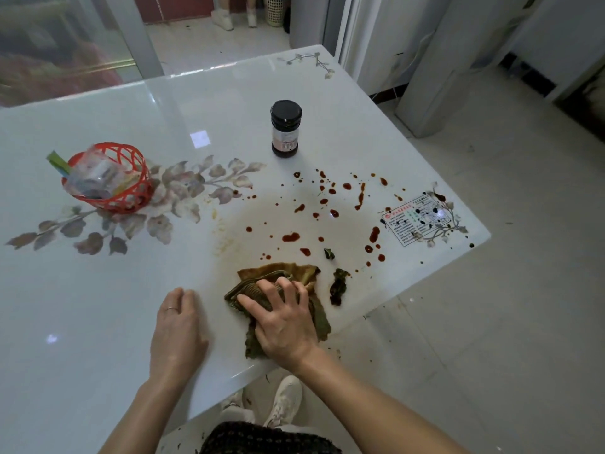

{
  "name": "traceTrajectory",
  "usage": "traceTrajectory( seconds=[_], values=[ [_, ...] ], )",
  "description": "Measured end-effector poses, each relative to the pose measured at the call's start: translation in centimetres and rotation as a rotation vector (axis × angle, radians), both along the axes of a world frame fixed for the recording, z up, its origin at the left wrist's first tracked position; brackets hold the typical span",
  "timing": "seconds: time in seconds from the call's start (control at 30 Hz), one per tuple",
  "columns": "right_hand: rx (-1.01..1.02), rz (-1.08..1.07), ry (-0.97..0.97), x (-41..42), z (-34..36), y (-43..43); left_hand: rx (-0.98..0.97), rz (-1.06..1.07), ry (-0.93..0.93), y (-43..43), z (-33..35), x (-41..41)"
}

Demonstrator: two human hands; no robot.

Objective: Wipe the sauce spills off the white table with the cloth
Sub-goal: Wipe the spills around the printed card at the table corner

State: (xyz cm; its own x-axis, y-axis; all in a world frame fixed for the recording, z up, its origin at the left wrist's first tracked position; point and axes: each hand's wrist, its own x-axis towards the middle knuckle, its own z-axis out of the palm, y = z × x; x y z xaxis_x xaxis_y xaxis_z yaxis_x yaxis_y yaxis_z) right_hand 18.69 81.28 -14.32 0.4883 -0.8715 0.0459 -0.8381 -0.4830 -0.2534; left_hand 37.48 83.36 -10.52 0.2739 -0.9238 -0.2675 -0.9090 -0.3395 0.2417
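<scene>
Crumpled olive-brown cloth (304, 273) is lying under my flat, pressing right hand (284, 322); red sauce spills (290, 237) are sitting at twelve o'clock; my left hand (178, 326) is resting flat at nine.

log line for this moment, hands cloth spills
right hand: presses cloth | left hand: rests on table | sauce spills: many unwiped beyond cloth | jar: upright, lid on
</scene>
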Motion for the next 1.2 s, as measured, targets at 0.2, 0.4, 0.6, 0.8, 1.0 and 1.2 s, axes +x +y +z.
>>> traceTrajectory(
  seconds=[0.2,0.4,0.6,0.8,1.0,1.2],
  values=[
    [-0.030,0.098,0.045,0.3,-0.5,-2.7,0.012,-0.028,0.004,0.4,0.4,0.2],
    [0.007,-0.106,0.032,2.0,0.1,-2.9,0.022,-0.046,0.019,0.7,0.4,0.7],
    [-0.021,-0.026,0.056,3.4,0.0,-2.6,0.063,-0.038,0.007,0.5,0.6,0.6],
    [0.002,-0.161,0.071,3.4,0.1,-5.8,0.059,-0.066,0.025,0.7,1.2,1.0],
    [-0.098,-0.160,0.082,4.9,-0.8,-2.9,0.025,-0.067,0.037,0.7,1.4,1.0],
    [-0.086,-0.086,0.124,5.9,-0.6,-7.4,0.007,-0.080,0.071,0.6,1.4,1.5]
  ],
)
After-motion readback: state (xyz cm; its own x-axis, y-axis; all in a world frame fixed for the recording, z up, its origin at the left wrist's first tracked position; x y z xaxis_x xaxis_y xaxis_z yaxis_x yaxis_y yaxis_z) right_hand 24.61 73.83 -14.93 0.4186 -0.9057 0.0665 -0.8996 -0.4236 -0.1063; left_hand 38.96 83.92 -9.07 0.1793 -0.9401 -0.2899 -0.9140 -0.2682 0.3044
